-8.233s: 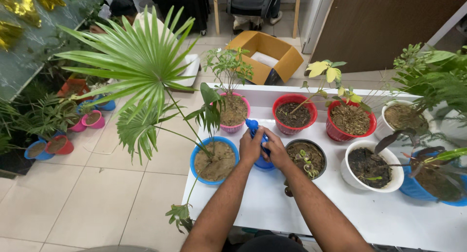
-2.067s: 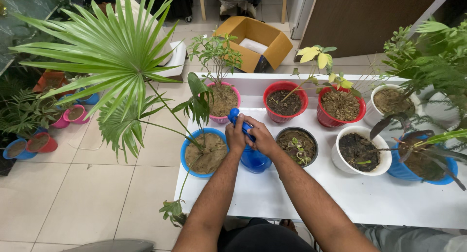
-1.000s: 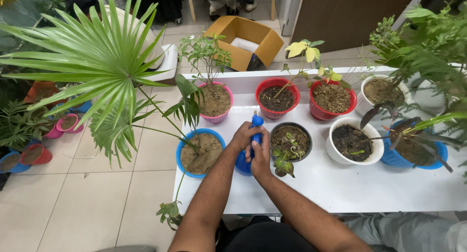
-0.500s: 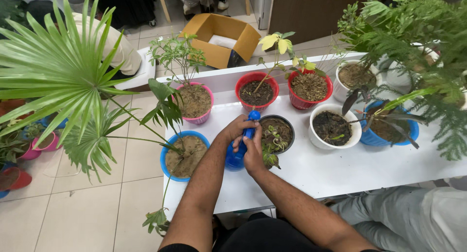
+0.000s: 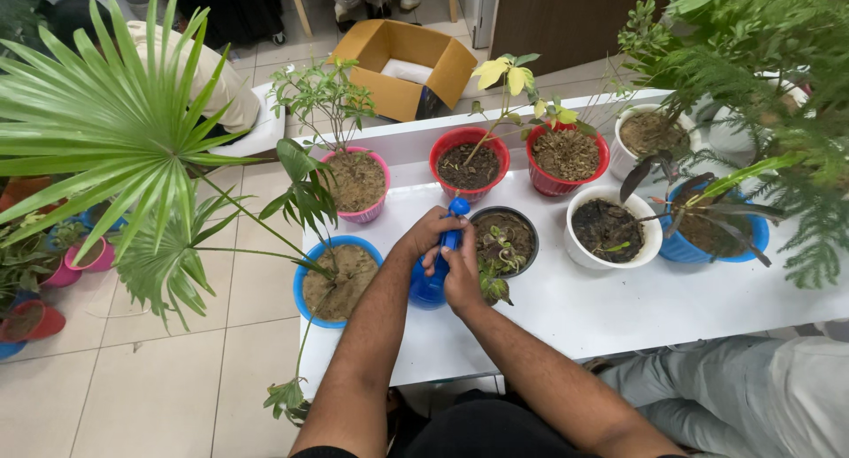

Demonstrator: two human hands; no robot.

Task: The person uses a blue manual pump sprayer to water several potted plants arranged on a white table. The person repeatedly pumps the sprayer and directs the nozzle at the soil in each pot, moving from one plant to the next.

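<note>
A blue spray bottle point(image 5: 430, 286) stands on the white table point(image 5: 601, 308), between a blue pot of soil point(image 5: 337, 281) and a black pot with small succulents point(image 5: 504, 240). My left hand point(image 5: 428, 233) wraps the bottle's neck just below the blue nozzle head. My right hand point(image 5: 462, 275) grips the bottle's right side, thumb toward the trigger. The bottle's middle is hidden by both hands.
On the table stand a pink pot point(image 5: 354, 184), two red pots point(image 5: 467, 163), white pots point(image 5: 608, 229) and a blue pot point(image 5: 707, 237) with plants. A fan palm point(image 5: 115, 131) spreads left over the tiled floor. An open cardboard box point(image 5: 405, 58) lies beyond. A seated person's grey trouser leg point(image 5: 743, 396) is at lower right.
My view has swung to the right over the last second. Both hands have stayed on the spray bottle, shifting from its top to a grip around neck and side.
</note>
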